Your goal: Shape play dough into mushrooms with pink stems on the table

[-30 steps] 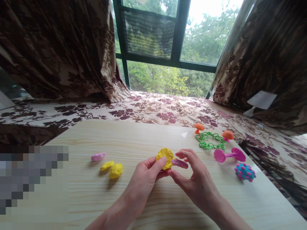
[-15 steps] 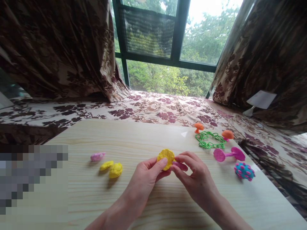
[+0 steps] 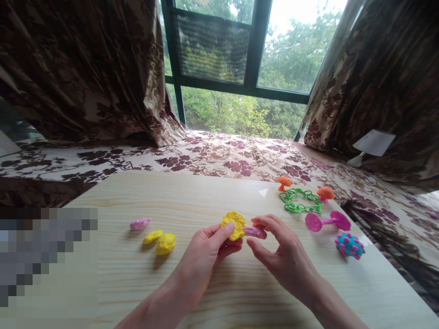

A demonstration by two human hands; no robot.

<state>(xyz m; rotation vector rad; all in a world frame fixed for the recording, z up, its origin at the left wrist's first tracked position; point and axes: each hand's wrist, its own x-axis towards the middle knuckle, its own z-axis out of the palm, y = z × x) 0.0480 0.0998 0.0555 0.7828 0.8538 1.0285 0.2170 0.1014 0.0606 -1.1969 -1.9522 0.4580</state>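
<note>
A flattened, lumpy disc of yellow modelling clay is pinched between the thumb and fingers of my left hand, above the middle of the table. From its right edge sticks out a short pinkish-purple clay stem, roughly level. My right hand is around the stem's free end with thumb and fingers apart; the fingertips are close to the stem, and whether one touches it I cannot tell. To the left lie two yellow clay lumps side by side and a small pink clay piece.
On the right of the wooden table lie a green clay chain, two orange-capped mushrooms, a magenta dumbbell shape and a blue ball with pink dots. A white lamp stands beyond the table's right edge.
My right thumb and fingers closed on the pink-purple stem half a second ago and have since spread apart. My left hand and the yellow disc have shifted slightly left.
</note>
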